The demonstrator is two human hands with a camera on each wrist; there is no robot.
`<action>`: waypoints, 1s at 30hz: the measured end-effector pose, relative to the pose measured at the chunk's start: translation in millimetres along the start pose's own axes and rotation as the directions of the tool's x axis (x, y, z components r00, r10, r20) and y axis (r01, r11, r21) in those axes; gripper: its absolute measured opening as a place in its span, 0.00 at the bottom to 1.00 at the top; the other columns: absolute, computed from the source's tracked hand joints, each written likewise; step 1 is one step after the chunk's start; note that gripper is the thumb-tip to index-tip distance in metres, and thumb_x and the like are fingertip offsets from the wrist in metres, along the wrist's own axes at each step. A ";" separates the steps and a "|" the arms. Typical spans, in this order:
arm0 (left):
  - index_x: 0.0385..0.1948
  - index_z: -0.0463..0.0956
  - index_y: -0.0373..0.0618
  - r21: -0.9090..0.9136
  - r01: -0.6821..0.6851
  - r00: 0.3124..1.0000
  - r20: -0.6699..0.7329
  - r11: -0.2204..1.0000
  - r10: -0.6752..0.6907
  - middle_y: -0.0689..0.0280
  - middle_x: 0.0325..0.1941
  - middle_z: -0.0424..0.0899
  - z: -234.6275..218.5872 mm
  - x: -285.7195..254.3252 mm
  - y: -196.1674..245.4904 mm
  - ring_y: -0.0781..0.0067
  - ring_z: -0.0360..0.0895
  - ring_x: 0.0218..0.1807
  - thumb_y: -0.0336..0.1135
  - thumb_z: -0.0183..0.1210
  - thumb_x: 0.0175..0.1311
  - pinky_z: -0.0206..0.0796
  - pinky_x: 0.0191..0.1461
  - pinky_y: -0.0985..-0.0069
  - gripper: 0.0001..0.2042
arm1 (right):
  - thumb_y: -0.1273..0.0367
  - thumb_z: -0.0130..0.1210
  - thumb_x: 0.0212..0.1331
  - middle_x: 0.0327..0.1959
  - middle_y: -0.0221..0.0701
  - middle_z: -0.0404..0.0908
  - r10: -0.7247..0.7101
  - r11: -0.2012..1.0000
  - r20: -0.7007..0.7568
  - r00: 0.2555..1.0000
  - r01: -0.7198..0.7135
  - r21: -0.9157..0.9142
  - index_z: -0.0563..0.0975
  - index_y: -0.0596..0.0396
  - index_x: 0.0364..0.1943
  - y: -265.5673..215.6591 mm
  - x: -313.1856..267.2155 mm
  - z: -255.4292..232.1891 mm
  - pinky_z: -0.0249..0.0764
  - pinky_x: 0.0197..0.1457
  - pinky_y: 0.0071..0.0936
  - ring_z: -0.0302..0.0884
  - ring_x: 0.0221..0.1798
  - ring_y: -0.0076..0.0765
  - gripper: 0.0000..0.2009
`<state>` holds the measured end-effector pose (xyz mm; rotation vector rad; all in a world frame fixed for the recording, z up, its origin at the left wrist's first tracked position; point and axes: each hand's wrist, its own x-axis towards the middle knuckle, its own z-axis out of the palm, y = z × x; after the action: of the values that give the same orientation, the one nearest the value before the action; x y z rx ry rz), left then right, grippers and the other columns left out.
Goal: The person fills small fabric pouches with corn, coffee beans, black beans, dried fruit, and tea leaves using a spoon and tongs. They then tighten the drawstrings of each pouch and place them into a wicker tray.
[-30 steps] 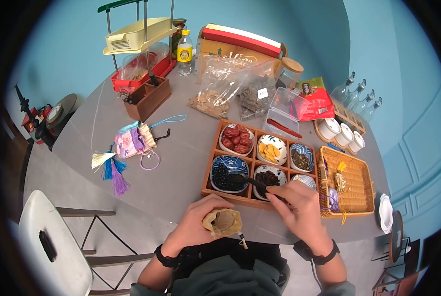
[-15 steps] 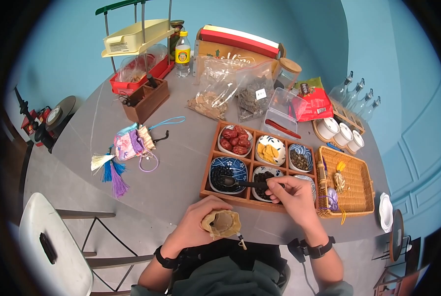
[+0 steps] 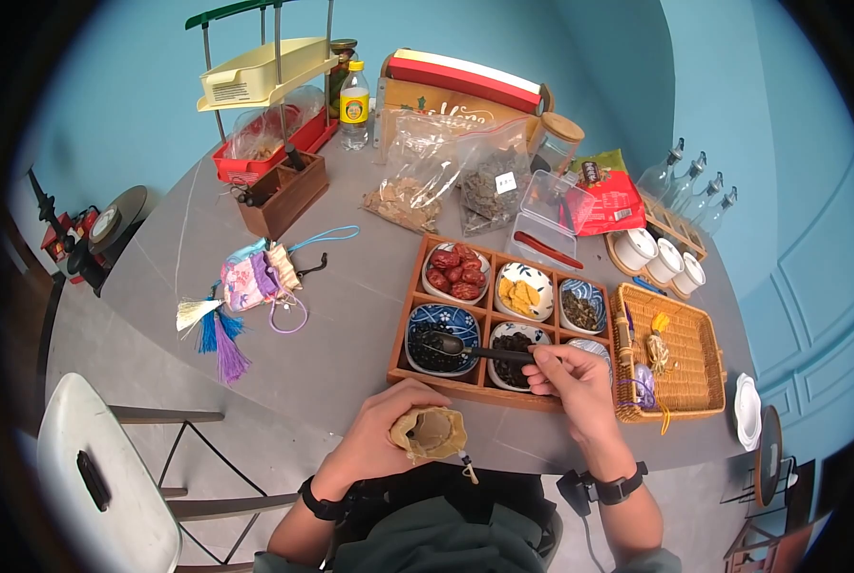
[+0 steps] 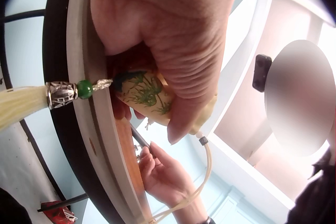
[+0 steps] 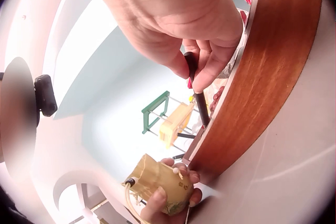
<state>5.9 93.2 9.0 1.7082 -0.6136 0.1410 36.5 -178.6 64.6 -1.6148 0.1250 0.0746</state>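
Note:
My left hand (image 3: 374, 428) grips a beige drawstring pouch (image 3: 453, 439), its mouth gaping upward at the table's front edge. In the left wrist view the pouch (image 4: 144, 95) shows a green plant print and a tassel with a green bead (image 4: 84, 89). My right hand (image 3: 579, 387) pinches the black handle of a small scoop (image 3: 489, 353). The scoop's head is over the blue patterned bowl (image 3: 463, 323), above small black beans (image 3: 427, 355). Its handle crosses over a bowl of dark dried pieces (image 3: 511, 342). In the right wrist view thumb and fingers hold the handle (image 5: 200, 107).
Both bowls sit in a divided wooden box (image 3: 465, 387) with red dates (image 3: 460, 272), yellow pieces (image 3: 519, 294) and other bowls. A wicker basket (image 3: 694, 387) stands right of it. Tasselled pouches (image 3: 250, 282) lie left. Behind are plastic bags (image 3: 412, 181) and a bottle (image 3: 354, 110).
The right hand has shifted slightly right and changed its hold along the handle. The scoop dipped into the black beans and has now drawn up and rightward. The left hand and pouch stay nearly still.

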 end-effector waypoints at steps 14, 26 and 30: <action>0.46 0.81 0.44 -0.015 -0.003 1.000 0.006 1.000 0.003 0.61 0.46 0.85 -1.0 0.1 -0.5 0.60 0.82 0.48 0.29 0.80 0.40 0.73 0.54 0.70 0.26 | 0.70 0.62 0.69 0.33 0.35 0.88 -0.079 0.994 -0.048 0.996 0.082 0.074 0.84 0.62 0.48 -16.4 -28.0 -16.3 0.79 0.37 0.20 0.83 0.31 0.21 0.10; 0.47 0.80 0.41 -0.049 0.014 1.000 0.012 0.999 -0.014 0.61 0.46 0.83 -0.8 -0.6 -5.7 0.65 0.82 0.49 0.31 0.82 0.40 0.73 0.55 0.71 0.28 | 0.75 0.64 0.66 0.33 0.39 0.88 -0.160 0.987 -0.028 0.987 0.161 0.030 0.84 0.64 0.44 -44.2 -94.9 -24.8 0.82 0.37 0.25 0.86 0.33 0.28 0.07; 0.47 0.80 0.42 -0.052 0.018 0.999 0.028 0.998 -0.016 0.62 0.47 0.83 -1.4 0.2 -4.7 0.66 0.83 0.49 0.30 0.82 0.40 0.74 0.55 0.72 0.28 | 0.75 0.68 0.61 0.37 0.37 0.89 -0.290 0.935 0.079 0.954 0.300 -0.191 0.86 0.64 0.44 -41.3 -102.0 -9.7 0.82 0.39 0.26 0.87 0.37 0.30 0.09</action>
<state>8.6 95.0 5.3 1.6668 -0.6179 0.0884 -59.7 -182.9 118.8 -1.8153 -0.1703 -0.1082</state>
